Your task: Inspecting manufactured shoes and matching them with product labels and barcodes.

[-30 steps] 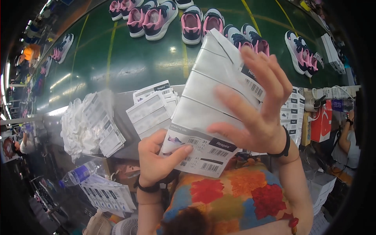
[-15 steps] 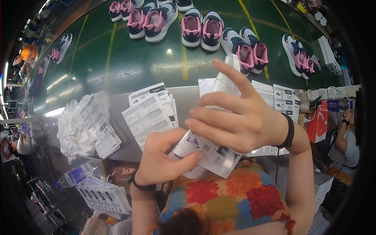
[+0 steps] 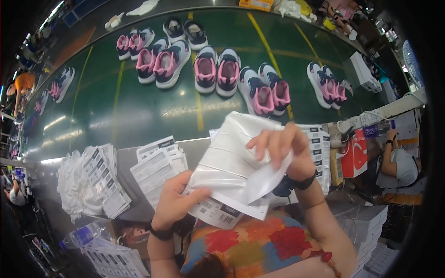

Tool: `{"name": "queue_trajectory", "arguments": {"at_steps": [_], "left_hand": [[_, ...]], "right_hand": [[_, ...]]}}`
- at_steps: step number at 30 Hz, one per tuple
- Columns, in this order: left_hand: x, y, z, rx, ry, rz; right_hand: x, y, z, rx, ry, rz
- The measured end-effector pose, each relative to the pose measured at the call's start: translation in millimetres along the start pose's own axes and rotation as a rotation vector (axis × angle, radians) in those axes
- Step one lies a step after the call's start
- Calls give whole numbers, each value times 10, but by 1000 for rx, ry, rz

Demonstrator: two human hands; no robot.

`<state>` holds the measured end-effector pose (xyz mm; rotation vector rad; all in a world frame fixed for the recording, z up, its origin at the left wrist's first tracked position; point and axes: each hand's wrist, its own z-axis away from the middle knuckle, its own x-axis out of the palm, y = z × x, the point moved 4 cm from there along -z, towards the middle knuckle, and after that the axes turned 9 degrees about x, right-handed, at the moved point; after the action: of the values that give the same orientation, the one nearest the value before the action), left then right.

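My left hand grips the lower left edge of a bundle of printed label sheets, thumb on top. Glossy white backing sheet, creased in parallel strips, spreads upward from the labels. At its right side my right hand has curled fingers on a folded-over flap of the white sheet; the fingertips are slightly blurred. Left of my hands lie a stack of label sheets and another fanned label stack. More label sheets lie partly hidden behind my right hand.
Several pairs of pink, navy and white sneakers stand on the green conveyor belt. Crumpled white backing heaps at the left. A bottle is at lower left, a red box at right. A co-worker's arm shows far right.
The view has shifted, showing more of the belt. The rolled white sheet has been unfurled upward between my hands. My right hand has moved from over the labels to the sheet's right side.
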<state>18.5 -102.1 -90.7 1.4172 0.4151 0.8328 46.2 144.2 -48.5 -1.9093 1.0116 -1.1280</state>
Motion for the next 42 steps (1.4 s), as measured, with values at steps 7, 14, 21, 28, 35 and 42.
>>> {"name": "queue_trajectory", "arguments": {"at_steps": [7, 14, 21, 28, 35, 42], "left_hand": [[-253, 99, 164, 224, 440, 13], [-282, 463, 373, 445, 671, -246], [658, 617, -30, 879, 109, -1595], [788, 506, -177, 761, 149, -1169], [759, -415, -271, 90, -47, -358], [-415, -411, 217, 294, 394, -301]], "right_hand": [[-2230, -430, -209, 309, 493, 949], [-2676, -150, -207, 391, 442, 1774], [-307, 257, 87, 481, -96, -115], [-112, 17, 1035, 297, 683, 39], [-51, -258, 1743, 394, 894, 285], [-910, -795, 4059, -845, 2020, 152]]}}
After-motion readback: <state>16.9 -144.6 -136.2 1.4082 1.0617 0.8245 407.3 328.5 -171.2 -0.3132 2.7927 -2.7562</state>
